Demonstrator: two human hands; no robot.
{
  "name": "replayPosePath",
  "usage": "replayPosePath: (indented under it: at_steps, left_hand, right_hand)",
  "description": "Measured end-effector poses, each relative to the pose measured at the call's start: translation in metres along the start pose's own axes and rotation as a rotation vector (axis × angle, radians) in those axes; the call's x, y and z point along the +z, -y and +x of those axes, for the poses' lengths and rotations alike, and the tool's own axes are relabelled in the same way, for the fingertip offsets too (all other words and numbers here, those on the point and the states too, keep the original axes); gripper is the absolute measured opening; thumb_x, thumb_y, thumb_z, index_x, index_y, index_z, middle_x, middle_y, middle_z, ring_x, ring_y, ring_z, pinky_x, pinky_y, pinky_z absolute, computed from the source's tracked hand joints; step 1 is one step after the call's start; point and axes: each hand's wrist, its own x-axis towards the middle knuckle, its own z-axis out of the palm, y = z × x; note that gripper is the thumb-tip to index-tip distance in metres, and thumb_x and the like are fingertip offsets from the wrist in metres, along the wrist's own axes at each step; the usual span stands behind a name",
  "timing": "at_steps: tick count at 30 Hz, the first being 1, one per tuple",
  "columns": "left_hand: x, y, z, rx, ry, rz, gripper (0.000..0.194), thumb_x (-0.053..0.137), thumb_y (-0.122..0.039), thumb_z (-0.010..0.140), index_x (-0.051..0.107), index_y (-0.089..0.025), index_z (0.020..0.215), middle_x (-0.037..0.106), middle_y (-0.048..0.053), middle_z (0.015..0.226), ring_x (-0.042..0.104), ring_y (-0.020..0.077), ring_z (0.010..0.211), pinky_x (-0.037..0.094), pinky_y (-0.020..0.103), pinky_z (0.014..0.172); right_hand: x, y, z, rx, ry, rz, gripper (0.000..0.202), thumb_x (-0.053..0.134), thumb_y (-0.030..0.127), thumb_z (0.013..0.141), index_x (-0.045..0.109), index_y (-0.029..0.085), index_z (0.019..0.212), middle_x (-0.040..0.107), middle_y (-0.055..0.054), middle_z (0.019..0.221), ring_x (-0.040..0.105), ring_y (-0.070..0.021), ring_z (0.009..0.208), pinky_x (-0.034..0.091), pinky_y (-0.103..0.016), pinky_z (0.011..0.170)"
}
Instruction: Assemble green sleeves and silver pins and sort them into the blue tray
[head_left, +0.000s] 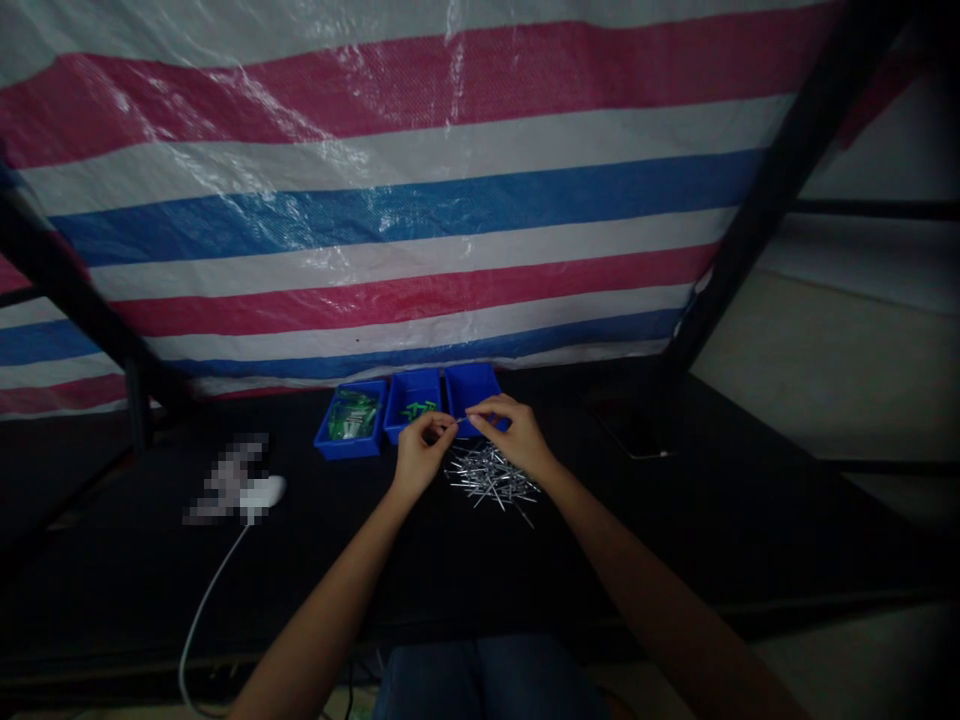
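Note:
My left hand (423, 450) and my right hand (514, 432) meet fingertip to fingertip above the front of the blue bins. Pinched between them is a thin metal rod (462, 419), small and partly covered by the fingers. Just below my right hand lies a loose pile of shiny metal rods (491, 478) on the black table. Behind my left hand, the middle blue bin (415, 383) holds small green pieces (417, 410). The right blue bin (471, 378) is partly hidden by my right hand. In the left blue bin (348, 449) are green and clear pieces (352, 414).
A white rounded device (267, 491) with a white cable (212, 583) sits at the left, beside a blurred patch. A dark flat phone-like object (634, 432) lies at the right on the black table (720, 520). Striped sheeting (420, 220) hangs behind, between dark frame posts (750, 220).

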Motion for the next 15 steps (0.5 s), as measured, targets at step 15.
replayPosePath:
  at_steps: [15]
  left_hand:
    - [0.002,0.008,0.003,-0.064,-0.062,-0.217,0.024,0.066,-0.031,0.071,0.067,-0.015,0.089,0.066,0.005,0.079,0.058,0.0121,0.067,0.045,0.024,0.064]
  right_hand:
    - [0.003,-0.014,-0.007,0.079,0.086,-0.257,0.014,0.061,0.021,0.074,0.071,0.022,0.084,0.066,-0.002,0.073,0.057,-0.0119,0.062,0.045,-0.024,0.062]
